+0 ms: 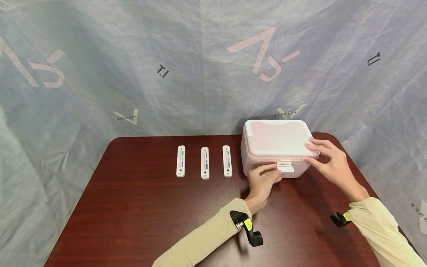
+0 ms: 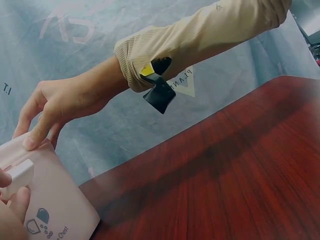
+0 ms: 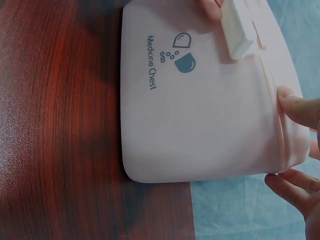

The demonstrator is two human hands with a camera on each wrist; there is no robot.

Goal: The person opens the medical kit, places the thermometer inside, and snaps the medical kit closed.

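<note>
Pinching the white latch [image 1: 285,168] on the front of the pink medicine chest [image 3: 200,125], your left hand [image 1: 261,184] had its thumb and a finger only slightly apart, with the latch standing out from the chest. Your right hand [image 1: 333,165] was partly open round the chest's right front corner: its thumb pressed the front rim of the lid [image 1: 280,139] and its fingers reached the right end, so that you held the lid between them. The lid lay down over the chest.

Under the chest you had a dark red-brown table [image 1: 143,207] with wood grain, most of it stretching to the left of the chest and in front of it. Behind the chest hung a grey fabric backdrop [image 1: 186,92] with printed marks, which also ran along both sides.

Counting your things, you had one chest, one latch and three white thermometers [image 1: 205,163]. All three lay in a row to the left of the chest, the nearest just beside it, the middle one set slightly closer to you. One capsule drawing [image 3: 186,63] showed on the chest's front, below the latch. Your two beige sleeves [image 1: 203,237] reached in toward the chest from your side.
</note>
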